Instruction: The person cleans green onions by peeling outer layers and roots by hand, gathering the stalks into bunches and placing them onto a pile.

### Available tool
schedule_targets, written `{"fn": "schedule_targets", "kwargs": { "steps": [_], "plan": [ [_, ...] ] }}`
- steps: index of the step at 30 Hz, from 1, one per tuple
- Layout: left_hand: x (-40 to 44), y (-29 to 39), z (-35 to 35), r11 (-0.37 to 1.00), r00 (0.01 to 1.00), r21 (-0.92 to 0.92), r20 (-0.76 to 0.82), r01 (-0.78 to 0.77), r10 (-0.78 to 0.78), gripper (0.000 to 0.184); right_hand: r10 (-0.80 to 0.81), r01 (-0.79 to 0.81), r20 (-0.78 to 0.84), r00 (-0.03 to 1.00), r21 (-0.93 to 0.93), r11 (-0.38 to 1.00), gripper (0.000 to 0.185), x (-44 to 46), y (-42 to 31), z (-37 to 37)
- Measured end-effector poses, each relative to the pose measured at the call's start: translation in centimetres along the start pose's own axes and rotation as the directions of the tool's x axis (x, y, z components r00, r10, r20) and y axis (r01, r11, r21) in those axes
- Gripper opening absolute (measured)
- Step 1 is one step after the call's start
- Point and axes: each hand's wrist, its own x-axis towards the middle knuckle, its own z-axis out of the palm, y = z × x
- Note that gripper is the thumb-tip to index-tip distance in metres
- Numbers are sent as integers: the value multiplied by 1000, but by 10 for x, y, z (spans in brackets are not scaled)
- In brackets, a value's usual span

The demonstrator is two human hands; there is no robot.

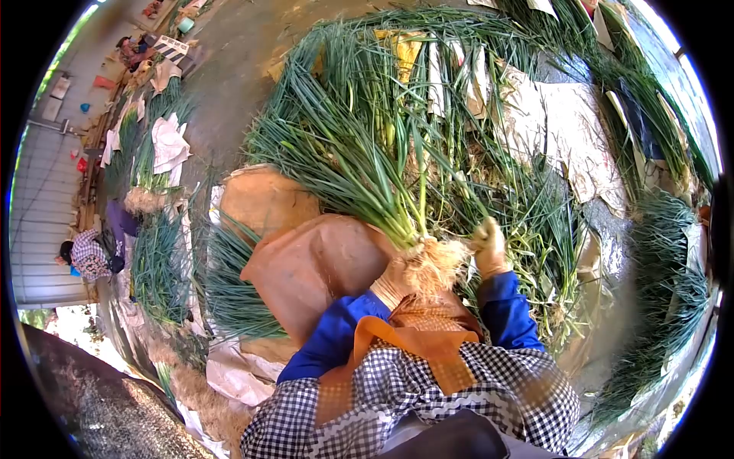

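Observation:
A bunch of green onions (394,206) is in front of my body, with its pale, tangled roots (434,268) toward me and its leaves fanning away. My left hand (391,281), in a light glove, is closed around the root end; the roots hide part of its fingers. To the right of the roots, my gloved right hand (490,246) is closed in a fist. A green onion leaf (468,191) runs down to its fingertips. Beyond both hands, a large heap of green onions (329,107) covers the ground.
Loose leaves and trimmings (535,245) lie to the right. A brown sheet (317,256) lies at my left, beside another onion pile (237,287). Pale sacks (562,130) lie farther off. A person in a checked top (90,254) is at the far left. More onions (657,291) line the right side.

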Motion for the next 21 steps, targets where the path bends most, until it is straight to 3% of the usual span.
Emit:
{"fn": "schedule_targets", "kwargs": {
  "steps": [1, 2, 3, 4, 5, 6, 8, 10, 12, 14, 15, 16, 17, 19, 20, 21],
  "plan": [
    [0, 0, -1, 1000, 1000, -24, 0, -1, 1, 36, -95, 44, -186, 978, -257, 965, 28, -2, -9, -38],
    [0, 0, -2, 999, 1000, -37, -1, -1, 1, 36, -297, -52, -320, 900, -754, 655, 26, -3, -18, -80],
    [-1, 0, -4, 999, 1000, -48, -6, -3, 3, 35, -524, -263, -294, 799, -955, 135, 25, -8, -26, -116],
    [-1, -1, -5, 998, 1000, -63, -5, 0, -1, 34, -435, -395, -244, 866, -869, -299, 23, -23, -35, -141],
    [-1, 0, -4, 997, 1000, -71, 2, 3, -2, 34, -325, -404, -242, 914, -610, -681, 24, -36, -46, -152],
    [-3, -1, -3, 996, 1000, -87, 6, 10, -10, 33, -450, -261, 59, 891, -745, -614, 28, -52, -63, -98],
    [-8, 4, 2, 991, 999, -129, 30, 29, -25, 32, -505, 24, 157, 849, -965, -260, 38, -16, -44, -47],
    [-15, 8, 14, 986, 997, -165, 72, 32, -20, 31, -340, 333, 279, 898, -936, 111, 49, 16, -25, 42],
    [-23, 11, 17, 976, 990, -213, 140, 40, -10, 30, -283, 446, 388, 877, -876, 181, 55, 58, 2, 94],
    [-27, 12, 16, 958, 977, -284, 211, 44, 18, 29, -182, 467, 432, 883, -771, 433, 54, 80, 22, 128],
    [-29, 15, 28, 949, 974, -310, 227, 50, 23, 29, -167, 500, 485, 858, -717, 485, 49, 93, 34, 128],
    [-35, 12, 39, 988, 951, 14, -272, -152, 150, 24, -151, 524, 536, 831, -660, 539, 44, 106, 46, 128],
    [-34, 13, 32, 988, 948, 10, -278, -157, 154, 24, -63, 433, 478, 876, -722, 540, 31, 92, 42, 130],
    [-29, 13, 7, 957, 999, -291, 39, -19, 32, 25, -160, 734, 717, 678, -671, 106, 26, 64, 43, 105],
    [-30, 12, 17, 904, 964, -413, 266, 113, 1, 30, 84, 813, 812, 578, -564, -142, 30, 47, 38, 97],
    [-31, 12, 15, 899, 967, -425, 256, 110, 3, 30, 317, 783, 716, 622, -559, -272, 39, 19, 26, 92]
  ]
}}
